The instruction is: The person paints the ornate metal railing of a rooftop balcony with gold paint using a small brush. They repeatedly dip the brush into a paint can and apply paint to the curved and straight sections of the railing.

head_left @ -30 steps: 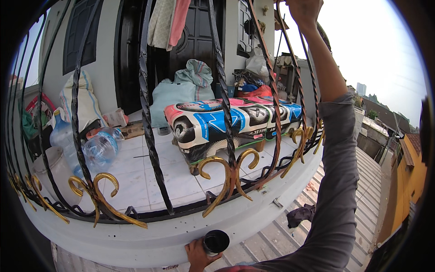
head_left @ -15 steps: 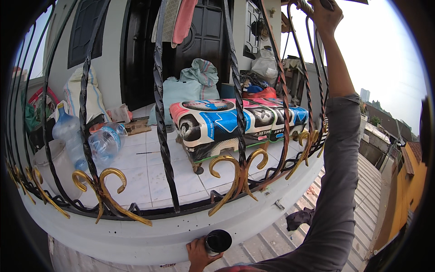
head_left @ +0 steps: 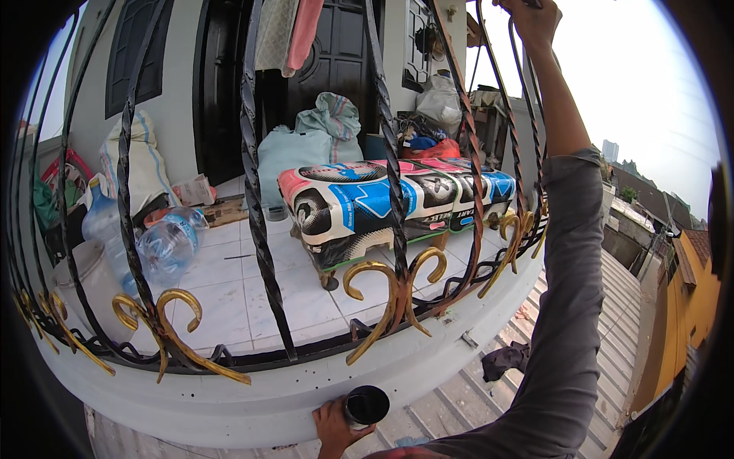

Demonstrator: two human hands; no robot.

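Observation:
Low in the picture, my left hand (head_left: 333,427) is closed around a small dark can (head_left: 367,405), held upright with its open top facing me. The inside of the can looks black. It is beside the white curved ledge (head_left: 306,390) under the railing. My right arm is stretched up along the right side, and my right hand (head_left: 535,24) is closed at the top of the railing. A bit of something dark shows in its fingers, but the frame edge cuts it off. Twisted black bars with gold scrolls (head_left: 394,298) make up the railing (head_left: 260,176).
Behind the bars stand a wrapped bench (head_left: 367,203), large plastic water bottles (head_left: 170,249), a bucket (head_left: 92,287) and stuffed sacks (head_left: 294,161) on white tiles. Cloths (head_left: 287,34) hang above. Below right lies a ribbed roof (head_left: 459,402) with a dark rag (head_left: 506,359).
The view has shifted slightly, so the railing and porch sit a little further left. My right hand has moved slightly up and left in the picture; the left still grips the can.

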